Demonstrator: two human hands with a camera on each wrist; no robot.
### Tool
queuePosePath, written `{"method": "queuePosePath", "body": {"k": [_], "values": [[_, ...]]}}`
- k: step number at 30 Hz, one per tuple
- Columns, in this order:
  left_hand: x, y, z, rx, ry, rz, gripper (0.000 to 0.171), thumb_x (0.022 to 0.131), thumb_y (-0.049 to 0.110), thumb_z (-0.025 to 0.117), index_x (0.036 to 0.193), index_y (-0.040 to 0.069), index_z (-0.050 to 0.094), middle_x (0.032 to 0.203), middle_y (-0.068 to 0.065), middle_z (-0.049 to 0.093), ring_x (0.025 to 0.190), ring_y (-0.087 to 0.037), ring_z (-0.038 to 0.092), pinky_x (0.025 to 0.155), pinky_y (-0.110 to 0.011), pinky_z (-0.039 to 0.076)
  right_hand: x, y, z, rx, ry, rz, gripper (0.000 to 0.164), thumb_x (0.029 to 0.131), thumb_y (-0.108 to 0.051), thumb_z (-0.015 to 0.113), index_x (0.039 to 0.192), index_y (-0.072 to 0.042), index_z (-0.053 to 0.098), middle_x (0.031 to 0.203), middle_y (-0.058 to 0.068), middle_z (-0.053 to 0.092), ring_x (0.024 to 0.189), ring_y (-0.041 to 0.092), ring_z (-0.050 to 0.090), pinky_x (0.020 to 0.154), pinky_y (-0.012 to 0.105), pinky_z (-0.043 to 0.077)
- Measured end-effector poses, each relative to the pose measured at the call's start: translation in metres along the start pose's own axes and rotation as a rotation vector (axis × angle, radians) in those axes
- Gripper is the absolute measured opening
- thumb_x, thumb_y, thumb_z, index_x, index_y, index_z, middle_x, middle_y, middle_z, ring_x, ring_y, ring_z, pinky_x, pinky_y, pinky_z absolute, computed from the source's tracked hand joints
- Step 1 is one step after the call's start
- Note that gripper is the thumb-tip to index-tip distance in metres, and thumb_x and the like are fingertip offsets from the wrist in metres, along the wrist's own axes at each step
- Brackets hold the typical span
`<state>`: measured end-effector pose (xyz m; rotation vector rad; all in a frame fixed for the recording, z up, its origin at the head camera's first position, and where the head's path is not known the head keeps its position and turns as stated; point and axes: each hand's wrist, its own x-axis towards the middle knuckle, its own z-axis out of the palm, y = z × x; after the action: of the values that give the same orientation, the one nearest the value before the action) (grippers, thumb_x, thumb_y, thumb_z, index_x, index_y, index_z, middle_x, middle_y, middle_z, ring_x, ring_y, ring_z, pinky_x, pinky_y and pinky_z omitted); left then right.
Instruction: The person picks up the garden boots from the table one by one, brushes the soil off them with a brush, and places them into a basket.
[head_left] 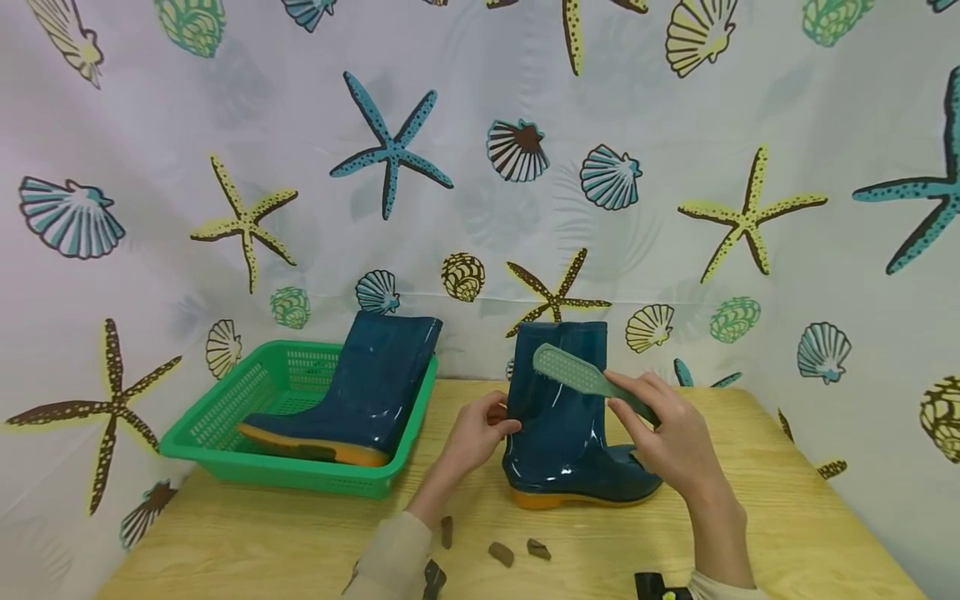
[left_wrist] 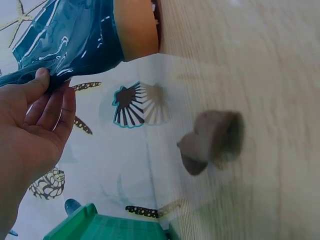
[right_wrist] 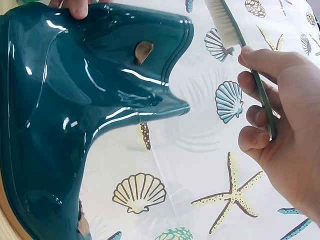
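Note:
A glossy dark-blue rubber boot (head_left: 558, 433) with an orange-yellow sole stands upright on the table, its toe to the right. My left hand (head_left: 480, 429) pinches the left edge of its shaft; thumb and fingers (left_wrist: 62, 112) show on it in the left wrist view. In my right hand (head_left: 671, 429) is a green scrub brush (head_left: 577, 372), gripped by the handle. White bristles (right_wrist: 222, 22) face the boot, apart from it in the right wrist view. A brown clump (right_wrist: 144, 52) sticks to the shaft, and another brown patch (right_wrist: 83, 220) shows near the toe.
To the left, a green plastic basket (head_left: 300, 473) holds a second blue boot (head_left: 367, 383), leaning upright. Brown lumps (head_left: 501, 553) lie on the wood-look table (head_left: 592, 550) near its front. A curtain (head_left: 480, 225) printed with shells and starfish hangs behind.

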<state>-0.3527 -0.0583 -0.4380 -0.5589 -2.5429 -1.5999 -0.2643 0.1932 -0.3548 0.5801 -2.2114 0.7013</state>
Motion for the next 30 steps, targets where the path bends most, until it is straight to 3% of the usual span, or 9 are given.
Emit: {"method": "queuePosePath", "body": {"k": [6,16,30], "values": [[-0.014,-0.001,-0.016,0.002,0.009,0.007,0.018,0.095,0.010,0.067,0.113,0.014,0.067,0.103,-0.006,0.072,0.088,-0.018,0.064,0.082,-0.034,0.057,0.000,-0.002,0.001,0.023,0.003,-0.035,0.041,0.086,-0.001,0.074,0.125,-0.011,0.069,0.082,-0.009,0.054,0.064,0.005,0.037,0.055,0.016,0.030],[-0.034,-0.008,-0.036,-0.022,-0.074,0.064,0.024,0.095,0.010,0.066,0.119,0.015,0.064,0.102,-0.003,0.068,0.088,-0.016,0.062,0.081,-0.030,0.053,-0.002,-0.001,0.004,0.018,-0.016,-0.034,0.040,0.086,-0.003,0.074,0.125,-0.011,0.069,0.085,-0.009,0.057,0.067,0.000,0.037,0.056,0.014,0.031],[-0.039,-0.009,-0.052,-0.043,-0.147,0.112,0.041,0.097,0.012,0.063,0.137,0.017,0.056,0.118,-0.003,0.071,0.104,-0.015,0.068,0.091,-0.032,0.056,0.003,-0.006,0.009,0.066,0.010,-0.140,0.047,0.081,0.003,0.076,0.125,-0.013,0.069,0.088,-0.008,0.060,0.068,0.000,0.039,0.058,0.013,0.031]]}}
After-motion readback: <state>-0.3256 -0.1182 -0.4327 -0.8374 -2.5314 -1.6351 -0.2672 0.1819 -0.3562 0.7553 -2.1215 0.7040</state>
